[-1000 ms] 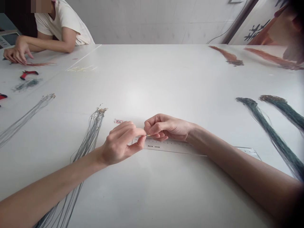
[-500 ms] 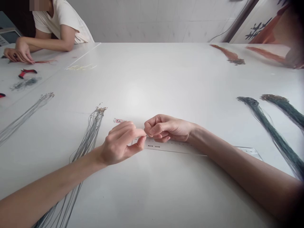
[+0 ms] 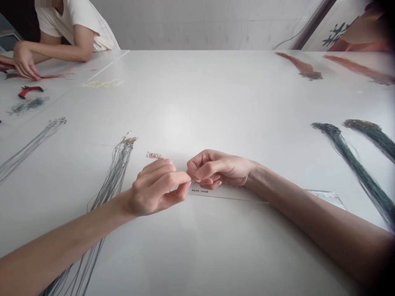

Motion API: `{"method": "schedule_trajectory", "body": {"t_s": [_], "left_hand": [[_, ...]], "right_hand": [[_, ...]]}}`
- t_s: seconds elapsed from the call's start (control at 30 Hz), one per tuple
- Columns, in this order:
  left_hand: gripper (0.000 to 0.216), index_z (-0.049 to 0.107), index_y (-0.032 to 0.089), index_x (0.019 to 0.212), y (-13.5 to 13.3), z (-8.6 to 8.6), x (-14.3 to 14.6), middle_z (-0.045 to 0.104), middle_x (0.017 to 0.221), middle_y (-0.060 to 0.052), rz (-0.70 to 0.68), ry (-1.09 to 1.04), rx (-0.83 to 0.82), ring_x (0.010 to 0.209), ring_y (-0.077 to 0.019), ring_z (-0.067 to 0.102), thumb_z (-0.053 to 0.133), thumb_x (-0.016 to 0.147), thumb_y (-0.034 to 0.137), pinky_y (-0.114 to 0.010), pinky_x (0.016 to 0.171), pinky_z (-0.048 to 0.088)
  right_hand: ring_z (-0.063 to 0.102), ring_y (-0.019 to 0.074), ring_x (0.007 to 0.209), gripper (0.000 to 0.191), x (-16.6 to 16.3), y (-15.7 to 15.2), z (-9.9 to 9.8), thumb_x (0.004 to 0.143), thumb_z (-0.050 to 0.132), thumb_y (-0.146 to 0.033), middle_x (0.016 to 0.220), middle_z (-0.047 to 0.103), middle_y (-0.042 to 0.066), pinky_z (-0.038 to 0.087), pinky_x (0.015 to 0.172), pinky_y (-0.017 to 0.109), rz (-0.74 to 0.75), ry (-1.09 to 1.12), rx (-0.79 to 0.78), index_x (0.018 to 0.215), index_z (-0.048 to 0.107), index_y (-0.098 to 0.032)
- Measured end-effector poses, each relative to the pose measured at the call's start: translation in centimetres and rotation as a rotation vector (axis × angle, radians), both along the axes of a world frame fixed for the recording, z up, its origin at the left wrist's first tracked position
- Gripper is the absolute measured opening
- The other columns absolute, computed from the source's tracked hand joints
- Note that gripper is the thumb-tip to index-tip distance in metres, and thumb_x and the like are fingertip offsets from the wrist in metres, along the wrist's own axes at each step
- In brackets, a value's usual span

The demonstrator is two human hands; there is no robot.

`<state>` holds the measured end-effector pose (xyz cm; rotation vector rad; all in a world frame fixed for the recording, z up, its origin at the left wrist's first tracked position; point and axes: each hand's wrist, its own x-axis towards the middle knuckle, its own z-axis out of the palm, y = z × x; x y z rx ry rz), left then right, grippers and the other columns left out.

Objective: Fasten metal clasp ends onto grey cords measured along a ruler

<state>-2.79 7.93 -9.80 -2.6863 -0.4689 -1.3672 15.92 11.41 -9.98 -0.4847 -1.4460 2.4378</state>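
Note:
My left hand [image 3: 157,187] and my right hand [image 3: 216,168] meet fingertip to fingertip over the middle of the white table [image 3: 203,102]. Both are pinched on something tiny between them, too small to name. A clear ruler [image 3: 277,195] lies flat under my right hand and wrist. A bundle of thin grey cords [image 3: 115,172] with small metal ends runs under my left forearm. A small red and white tag [image 3: 153,155] lies just beyond my left hand.
Two dark green cord bundles [image 3: 354,160] lie at the right, reddish cord bundles [image 3: 300,68] at the far right. Another grey bundle [image 3: 31,144] lies left. A person in a white shirt [image 3: 74,28] works at the far left beside red pliers [image 3: 29,90].
Both hands have stayed pinched together, shifting slightly toward me. The view has tipped a little, so the far objects sit higher in the picture.

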Motion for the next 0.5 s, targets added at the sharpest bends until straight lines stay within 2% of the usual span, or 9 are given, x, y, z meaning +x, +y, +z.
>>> {"method": "schedule_trajectory", "body": {"t_s": [0.27, 0.5], "left_hand": [[0.014, 0.051, 0.016, 0.079, 0.03, -0.10, -0.05, 0.045, 0.051, 0.004, 0.000, 0.013, 0.011, 0.046, -0.0086, 0.037, 0.054, 0.078, 0.002, -0.022, 0.041, 0.036], [0.014, 0.050, 0.016, 0.079, 0.02, -0.04, 0.01, 0.046, 0.052, 0.004, -0.007, 0.013, 0.020, 0.045, -0.0086, 0.038, 0.053, 0.078, 0.002, -0.023, 0.041, 0.036]], "right_hand": [[0.023, 0.0034, 0.043, 0.020, 0.06, 0.05, 0.01, 0.075, 0.057, -0.017, 0.047, 0.031, -0.006, 0.019, 0.039, 0.016, 0.017, 0.009, -0.006, 0.059, 0.047, -0.012], [0.022, 0.0029, 0.043, 0.020, 0.20, 0.05, -0.08, 0.076, 0.058, -0.018, 0.049, 0.037, -0.005, 0.019, 0.039, 0.017, 0.024, -0.002, 0.000, 0.060, 0.048, -0.011]]}}
